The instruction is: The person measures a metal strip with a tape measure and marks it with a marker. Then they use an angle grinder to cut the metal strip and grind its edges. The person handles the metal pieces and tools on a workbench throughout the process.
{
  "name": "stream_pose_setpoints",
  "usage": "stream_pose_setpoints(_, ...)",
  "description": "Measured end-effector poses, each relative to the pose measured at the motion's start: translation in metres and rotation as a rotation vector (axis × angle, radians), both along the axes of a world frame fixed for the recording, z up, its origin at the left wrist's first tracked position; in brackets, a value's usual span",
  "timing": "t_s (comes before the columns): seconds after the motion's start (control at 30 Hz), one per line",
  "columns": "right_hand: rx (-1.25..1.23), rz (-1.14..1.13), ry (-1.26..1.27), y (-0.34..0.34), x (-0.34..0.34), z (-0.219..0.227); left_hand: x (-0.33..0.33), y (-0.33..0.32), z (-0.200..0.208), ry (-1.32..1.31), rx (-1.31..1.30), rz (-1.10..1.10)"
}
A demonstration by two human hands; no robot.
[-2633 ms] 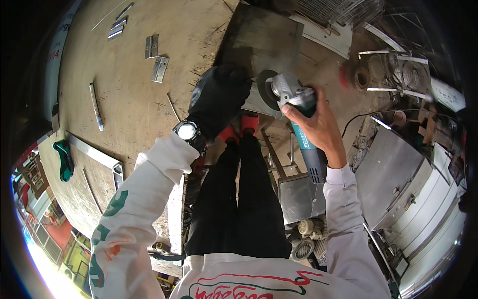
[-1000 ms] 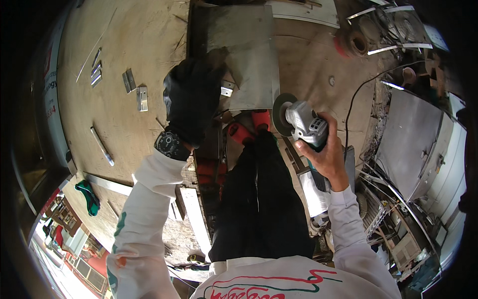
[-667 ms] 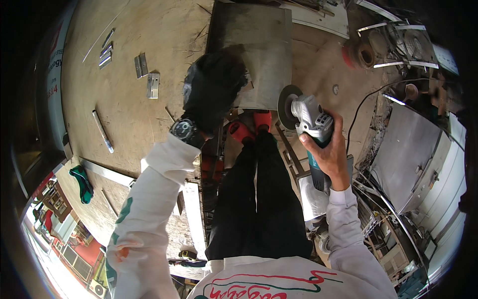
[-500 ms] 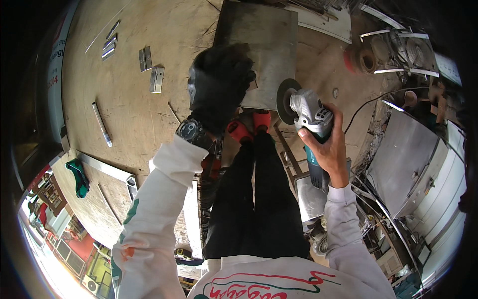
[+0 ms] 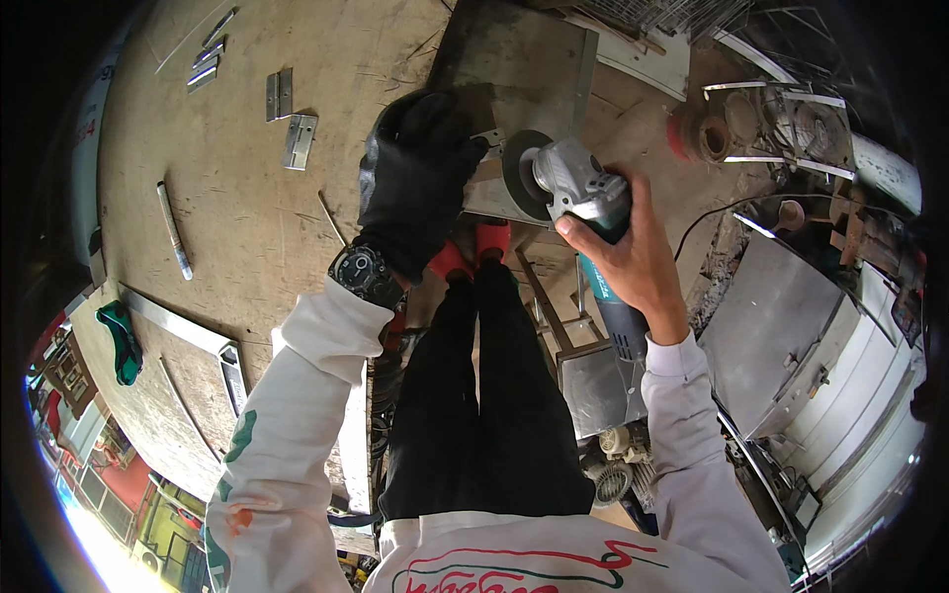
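Observation:
My left hand [image 5: 417, 163], in a black work glove with a watch at the wrist, is closed round a small metal plate [image 5: 491, 141]. Only the plate's edge shows beside the fingers, with what looks like a hole in it. Bare-skinned, my right hand [image 5: 635, 245] grips the teal and silver body of an angle grinder [image 5: 585, 186]. Its dark disc [image 5: 524, 178] stands upright right beside the plate; whether they touch I cannot tell. Beneath both lies a grey metal sheet [image 5: 529, 74] at the workbench edge.
Several small metal plates [image 5: 300, 141] and a marker-like stick [image 5: 175, 230] lie on the wooden bench [image 5: 237, 208] at left. A green cloth [image 5: 121, 341] sits nearer. At right are a black cable [image 5: 746, 201], a metal panel [image 5: 771, 316] and scrap; a motor [image 5: 615, 474] stands below.
The grinder in my right hand has moved left, bringing its disc close to my left hand. The plate's edge now shows beside the glove. The whole view has shifted slightly.

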State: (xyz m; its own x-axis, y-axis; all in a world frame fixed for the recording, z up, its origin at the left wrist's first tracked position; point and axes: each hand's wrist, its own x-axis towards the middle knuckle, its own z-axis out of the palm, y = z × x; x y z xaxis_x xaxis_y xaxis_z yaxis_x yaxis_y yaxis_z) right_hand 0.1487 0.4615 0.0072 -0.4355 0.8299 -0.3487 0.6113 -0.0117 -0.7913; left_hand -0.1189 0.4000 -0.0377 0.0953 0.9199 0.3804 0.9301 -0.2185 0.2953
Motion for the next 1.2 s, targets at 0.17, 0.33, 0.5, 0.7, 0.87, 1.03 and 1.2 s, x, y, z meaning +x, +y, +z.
stream_pose_setpoints(0.17,-0.055,0.052,-0.064,0.019,-0.007,0.005,0.000,0.003,-0.004,-0.015,-0.005,0.023)
stream_pose_setpoints(0.33,-0.008,0.127,-0.094,0.029,-0.011,0.010,0.002,0.005,0.002,0.014,-0.023,0.037)
stream_pose_setpoints(0.5,0.026,0.147,-0.104,0.024,-0.006,0.004,0.004,0.005,0.005,-0.039,-0.085,0.096)
stream_pose_setpoints(0.7,0.238,0.124,-0.046,-0.006,0.011,-0.023,0.004,0.008,0.010,0.013,-0.105,0.063)
stream_pose_setpoints(0.87,0.277,0.106,-0.011,-0.023,0.023,-0.043,0.005,0.011,0.012,0.041,-0.087,0.066)
stream_pose_setpoints(1.03,0.308,0.108,0.071,-0.016,0.016,-0.042,0.007,0.007,0.006,-0.147,-0.207,0.170)
stream_pose_setpoints(1.2,0.274,0.104,0.074,-0.009,0.008,-0.045,0.001,0.011,0.010,-0.010,-0.088,0.031)
